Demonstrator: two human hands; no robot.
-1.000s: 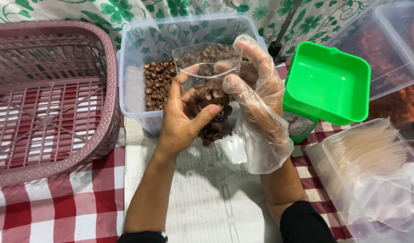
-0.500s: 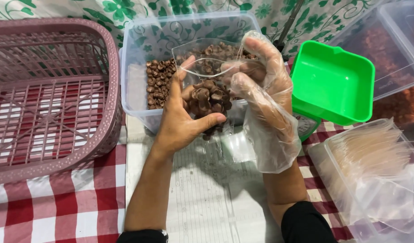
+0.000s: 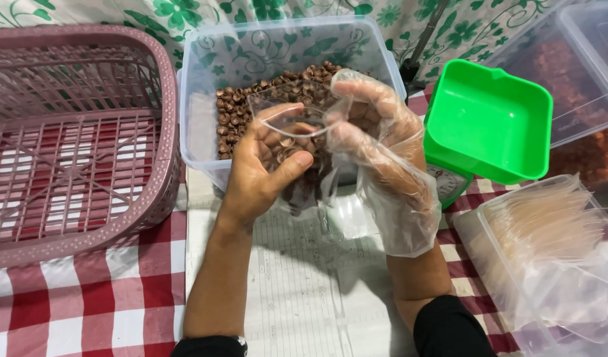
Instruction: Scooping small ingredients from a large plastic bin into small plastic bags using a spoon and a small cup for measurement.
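1. At frame centre, the bare left hand (image 3: 264,165) is gripping a small clear plastic pouch (image 3: 297,142) of brown pieces, upright, mouth pointing up.
2. The right hand (image 3: 376,135), wearing a loose clear glove, is pinching the pouch's rim over the clear rectangular plastic tub (image 3: 204,79).

Basket (image 3: 72,152), left of frame: dusty pink, lattice-patterned. Cloth on the surface (image 3: 119,304): red-and-white check. Backdrop fabric (image 3: 251,10), top: white with green floral print. Tray (image 3: 489,119), right: bright green. Central tub (image 3: 284,53): clear, holding brown pieces (image 3: 241,109). Right hand's glove (image 3: 383,165): transparent.
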